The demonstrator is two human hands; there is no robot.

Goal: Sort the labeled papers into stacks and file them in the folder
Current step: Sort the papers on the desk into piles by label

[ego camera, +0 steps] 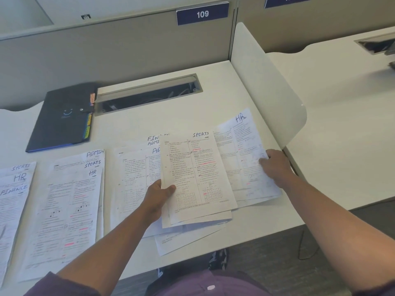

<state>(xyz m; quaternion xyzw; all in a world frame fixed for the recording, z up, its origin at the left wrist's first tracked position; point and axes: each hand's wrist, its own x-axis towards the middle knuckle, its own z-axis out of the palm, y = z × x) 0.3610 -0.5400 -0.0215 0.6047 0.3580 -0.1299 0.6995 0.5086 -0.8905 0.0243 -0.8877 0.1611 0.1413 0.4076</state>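
My left hand (159, 194) pinches the left edge of a printed sheet labeled SPORTS (198, 171), thumb on top, lifted over other papers. My right hand (276, 165) grips the right edge of a sheet labeled HR (243, 150) lying at the desk's right side. Under the SPORTS sheet lie papers marked FINANCE and ADMIN (136, 174). Further left sits a fanned stack showing ADMIN, SPORTS and HR (72, 201), and at the far left another showing SPORTS, HR and FINANCE (12, 193). A dark closed folder (62, 120) with coloured tabs lies at the back left.
An open cable tray slot (149, 95) runs across the back of the white desk (224, 86). A white curved divider panel (267, 86) stands at the desk's right edge. Some sheets (181, 238) overhang the desk's front edge.
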